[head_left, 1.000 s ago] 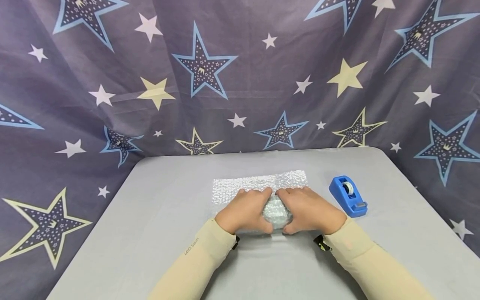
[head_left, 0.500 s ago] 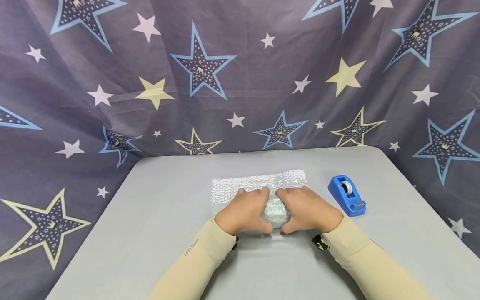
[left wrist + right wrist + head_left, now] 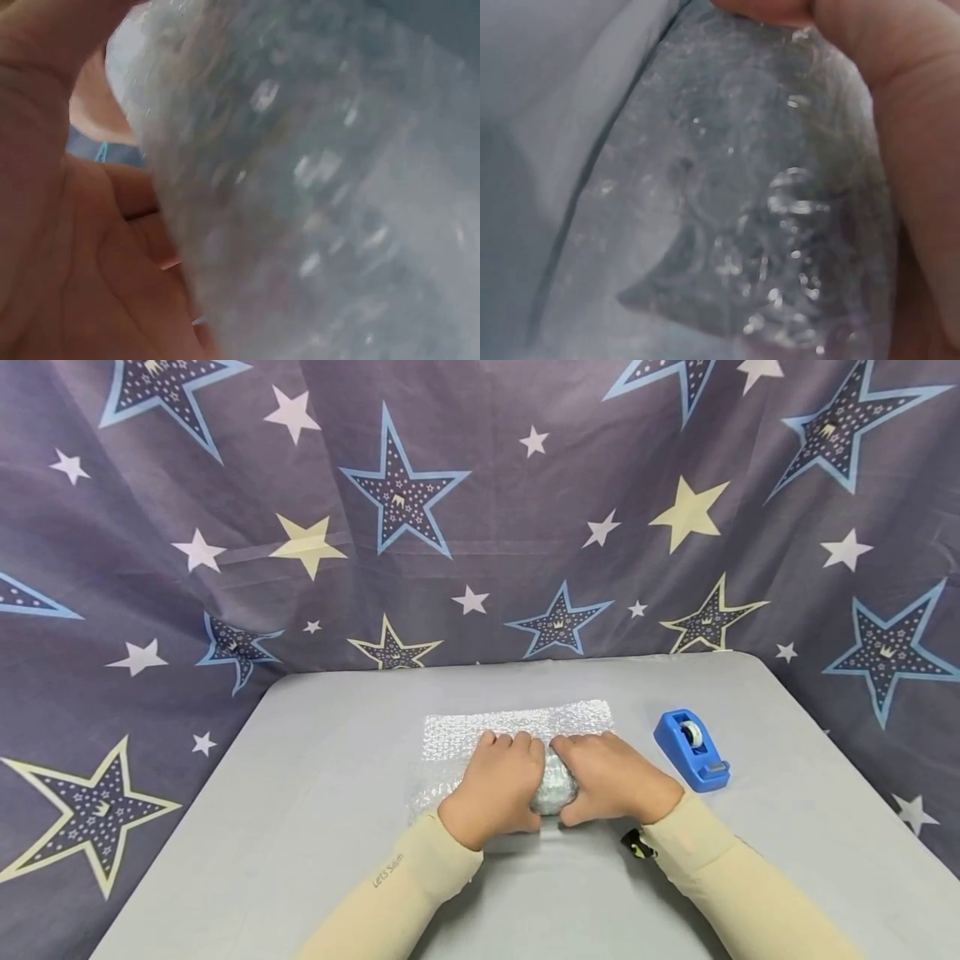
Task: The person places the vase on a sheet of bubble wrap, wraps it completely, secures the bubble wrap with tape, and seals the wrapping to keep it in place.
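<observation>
A rounded bubble-wrap bundle (image 3: 555,787) lies near the middle of the table, between my two hands. From under it a flat bubble-wrap sheet (image 3: 517,725) spreads toward the back and left. My left hand (image 3: 495,787) grips the bundle's left part, fingers over the top and thumb on the near side. On the right part, my right hand (image 3: 617,777) holds it the same way. Clear bubbles of the wrap (image 3: 300,195) fill much of the left wrist view beside the palm. The right wrist view shows the wrap (image 3: 735,180) under my thumb. What is inside cannot be made out.
A blue tape dispenser (image 3: 692,750) with a roll of clear tape stands on the table to the right of my right hand. The grey table (image 3: 300,793) ends at a dark star-patterned curtain (image 3: 480,527) behind and at both sides.
My left hand has shifted slightly right and turned, its fingers lying further over the bundle. More of the sheet shows at the left. The right hand has stayed nearly still.
</observation>
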`<state>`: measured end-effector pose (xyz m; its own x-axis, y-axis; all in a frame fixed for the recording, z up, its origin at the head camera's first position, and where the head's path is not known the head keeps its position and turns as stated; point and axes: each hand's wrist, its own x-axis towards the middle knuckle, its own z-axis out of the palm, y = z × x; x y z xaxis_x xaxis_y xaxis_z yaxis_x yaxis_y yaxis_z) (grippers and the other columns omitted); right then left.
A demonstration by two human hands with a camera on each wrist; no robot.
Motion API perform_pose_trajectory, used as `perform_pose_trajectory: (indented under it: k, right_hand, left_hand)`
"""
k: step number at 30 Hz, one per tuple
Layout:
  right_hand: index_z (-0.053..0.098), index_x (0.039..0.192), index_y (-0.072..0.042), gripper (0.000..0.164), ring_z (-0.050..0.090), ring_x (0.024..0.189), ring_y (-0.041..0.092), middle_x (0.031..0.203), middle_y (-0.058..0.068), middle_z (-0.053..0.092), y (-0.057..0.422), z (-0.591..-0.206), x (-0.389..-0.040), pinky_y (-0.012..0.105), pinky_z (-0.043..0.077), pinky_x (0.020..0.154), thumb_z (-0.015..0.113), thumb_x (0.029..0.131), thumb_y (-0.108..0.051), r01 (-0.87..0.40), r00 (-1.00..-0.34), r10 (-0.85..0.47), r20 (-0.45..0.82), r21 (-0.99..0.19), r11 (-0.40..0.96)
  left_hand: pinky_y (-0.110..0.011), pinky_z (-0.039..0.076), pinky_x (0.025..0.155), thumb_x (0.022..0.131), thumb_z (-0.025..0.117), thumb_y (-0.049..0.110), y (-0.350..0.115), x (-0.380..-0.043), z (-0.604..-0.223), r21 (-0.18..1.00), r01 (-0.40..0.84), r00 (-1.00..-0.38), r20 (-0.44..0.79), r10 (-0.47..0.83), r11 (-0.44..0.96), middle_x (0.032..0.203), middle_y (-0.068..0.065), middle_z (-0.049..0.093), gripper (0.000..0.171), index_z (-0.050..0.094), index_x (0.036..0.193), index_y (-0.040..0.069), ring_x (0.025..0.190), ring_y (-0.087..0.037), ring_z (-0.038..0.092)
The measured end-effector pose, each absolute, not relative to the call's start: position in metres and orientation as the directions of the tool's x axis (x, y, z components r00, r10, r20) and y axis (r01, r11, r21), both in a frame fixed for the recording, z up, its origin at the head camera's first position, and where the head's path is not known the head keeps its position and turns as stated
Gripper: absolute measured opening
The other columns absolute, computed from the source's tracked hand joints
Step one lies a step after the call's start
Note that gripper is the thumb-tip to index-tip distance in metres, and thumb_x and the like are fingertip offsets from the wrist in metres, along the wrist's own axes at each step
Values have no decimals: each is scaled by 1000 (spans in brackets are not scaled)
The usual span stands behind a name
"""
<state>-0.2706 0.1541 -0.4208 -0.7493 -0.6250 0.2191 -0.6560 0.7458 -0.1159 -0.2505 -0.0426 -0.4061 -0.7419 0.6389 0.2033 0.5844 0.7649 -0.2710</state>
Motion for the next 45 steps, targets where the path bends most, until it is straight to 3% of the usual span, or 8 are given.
perform_pose_trajectory:
  k: [17,25,34,45]
  right_hand:
    - [60,105,-20,66,60,76,10,88,-12,64,158,-423,-275,39,52,70,91,54,-48,-651,-758,-622,199,-162,742]
    - [59,131,-11,94,64,102,25,117,3,68,158,-419,-270,49,51,83,89,53,-55,-621,-773,-599,206,-58,782]
    - [60,121,-12,86,63,105,24,117,3,67,158,-412,-267,48,51,85,91,52,-51,-633,-760,-606,236,-52,773]
    - [60,116,-9,81,66,100,25,111,3,69,154,-413,-266,49,52,81,92,51,-43,-628,-757,-601,258,-33,777]
  left_hand:
    - [-37,38,70,56,88,54,-43,-259,-415,-230,607,-717,254,649,761,87,1,64,68,66,104,11,73,-19,63]
    - [-38,38,72,56,88,57,-44,-263,-414,-186,604,-739,235,632,775,91,1,66,71,68,107,12,77,-20,65]
    - [-38,39,73,56,87,59,-45,-266,-415,-166,602,-743,240,624,781,94,1,66,73,68,109,12,81,-21,65]
    - [-38,40,70,58,84,57,-48,-270,-420,-95,608,-754,243,610,788,90,1,65,64,68,102,14,81,-18,64]
